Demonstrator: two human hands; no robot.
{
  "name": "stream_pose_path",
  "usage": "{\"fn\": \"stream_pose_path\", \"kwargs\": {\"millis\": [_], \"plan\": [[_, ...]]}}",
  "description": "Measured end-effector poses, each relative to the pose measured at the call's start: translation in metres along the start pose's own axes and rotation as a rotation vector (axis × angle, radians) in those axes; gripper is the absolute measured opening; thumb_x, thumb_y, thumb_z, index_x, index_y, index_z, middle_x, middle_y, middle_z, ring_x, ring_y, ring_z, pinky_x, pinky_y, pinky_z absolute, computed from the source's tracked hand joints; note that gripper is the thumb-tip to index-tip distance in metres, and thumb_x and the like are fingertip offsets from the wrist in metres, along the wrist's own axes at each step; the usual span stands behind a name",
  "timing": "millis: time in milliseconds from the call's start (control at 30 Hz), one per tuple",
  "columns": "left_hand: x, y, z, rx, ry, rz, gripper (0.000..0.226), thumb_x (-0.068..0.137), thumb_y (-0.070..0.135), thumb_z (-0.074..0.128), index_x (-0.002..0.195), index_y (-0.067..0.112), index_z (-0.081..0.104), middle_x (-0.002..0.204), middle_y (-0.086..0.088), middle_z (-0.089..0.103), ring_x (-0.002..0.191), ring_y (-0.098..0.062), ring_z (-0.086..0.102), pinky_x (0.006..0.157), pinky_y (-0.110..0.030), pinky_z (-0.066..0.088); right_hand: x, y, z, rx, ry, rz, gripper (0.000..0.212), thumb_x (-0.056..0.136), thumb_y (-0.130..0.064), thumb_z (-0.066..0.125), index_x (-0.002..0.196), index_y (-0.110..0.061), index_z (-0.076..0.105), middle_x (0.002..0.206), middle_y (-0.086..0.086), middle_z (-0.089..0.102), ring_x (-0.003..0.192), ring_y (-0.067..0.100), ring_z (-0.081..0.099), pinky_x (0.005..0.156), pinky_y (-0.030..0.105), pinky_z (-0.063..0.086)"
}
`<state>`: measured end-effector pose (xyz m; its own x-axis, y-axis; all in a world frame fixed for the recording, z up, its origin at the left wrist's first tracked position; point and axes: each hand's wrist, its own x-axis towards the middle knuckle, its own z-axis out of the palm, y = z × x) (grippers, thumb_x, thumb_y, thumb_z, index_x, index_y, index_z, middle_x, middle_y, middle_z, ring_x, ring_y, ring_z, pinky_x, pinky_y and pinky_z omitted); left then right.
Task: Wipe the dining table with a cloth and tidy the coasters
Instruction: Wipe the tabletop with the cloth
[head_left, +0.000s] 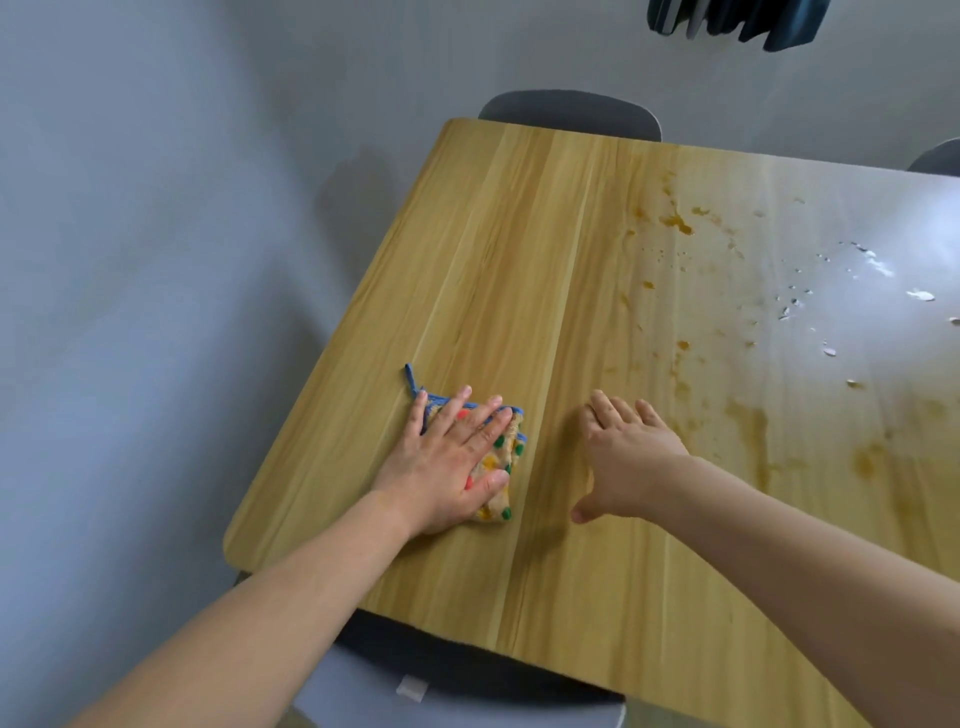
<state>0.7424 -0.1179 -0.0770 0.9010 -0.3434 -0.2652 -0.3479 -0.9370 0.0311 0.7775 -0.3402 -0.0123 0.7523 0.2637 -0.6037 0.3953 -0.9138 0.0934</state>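
Note:
A folded beige cloth (506, 454) with coloured dots and a blue edge lies on the wooden dining table (519, 260) near its left end. My left hand (449, 457) presses flat on top of the cloth, fingers spread. My right hand (626, 457) rests flat on the bare wood just to the right of the cloth, holding nothing. Orange-brown stains (748, 421) and white crumbs (878, 267) cover the table's right part. No coasters are in view.
A grey chair (571, 111) stands at the table's far end, another chair (467, 691) sits under the near edge, and a third chair back (940, 158) shows at the right. The floor lies to the left of the table. Dark items (737, 21) hang at the top.

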Motion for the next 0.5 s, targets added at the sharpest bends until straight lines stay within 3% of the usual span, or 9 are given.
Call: {"fn": "stream_pose_path", "kwargs": {"millis": [267, 500], "plan": [[-0.068, 0.021, 0.018, 0.018, -0.026, 0.015, 0.071, 0.094, 0.065, 0.005, 0.151, 0.034, -0.022, 0.16, 0.015, -0.025, 0.146, -0.017, -0.031, 0.116, -0.06, -0.014, -0.057, -0.008, 0.047, 0.046, 0.012, 0.13, 0.132, 0.068, -0.075, 0.063, 0.152, -0.008, -0.014, 0.159, 0.011, -0.019, 0.148, 0.027, -0.012, 0.121, 0.045, 0.001], [-0.105, 0.034, 0.028, 0.0, -0.042, -0.026, 0.071, 0.093, 0.064, 0.001, 0.151, 0.033, -0.023, 0.159, 0.015, -0.028, 0.144, -0.017, -0.034, 0.115, -0.061, -0.015, -0.08, 0.003, 0.059, -0.003, -0.05, 0.199, 0.128, 0.066, -0.077, 0.062, 0.154, -0.007, 0.001, 0.161, 0.013, -0.005, 0.149, 0.028, -0.005, 0.121, 0.046, 0.0]]}}
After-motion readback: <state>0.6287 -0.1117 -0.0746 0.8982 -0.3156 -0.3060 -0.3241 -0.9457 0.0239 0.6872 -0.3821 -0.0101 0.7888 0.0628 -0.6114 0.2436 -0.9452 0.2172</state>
